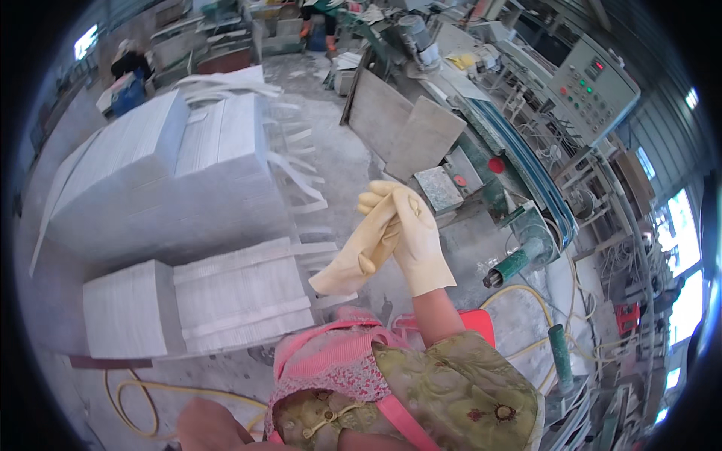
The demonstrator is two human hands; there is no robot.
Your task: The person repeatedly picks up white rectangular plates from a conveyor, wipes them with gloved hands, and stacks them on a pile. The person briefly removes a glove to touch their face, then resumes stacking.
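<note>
My right hand [416, 225] wears a cream rubber glove and is raised in front of my body. Its fingers are closed around a second cream rubber glove [346, 259], whose cuff hangs toward the lower left with no arm coming out of it. Exactly which fingertips belong to which glove is hard to make out where they overlap. My left hand is out of sight; bare skin [214, 425] at the lower edge looks like part of my left arm. A pink apron [331, 353] covers my front over a green patterned garment [459, 383].
Stacked pale slabs [226, 143] stand to the left, with a lower stack [241, 293] nearer. Right are a conveyor machine [519, 158], a control cabinet [594, 90] and a green roller [511, 267]. Yellow hoses [541, 301] cross the floor. People [131, 64] are far back.
</note>
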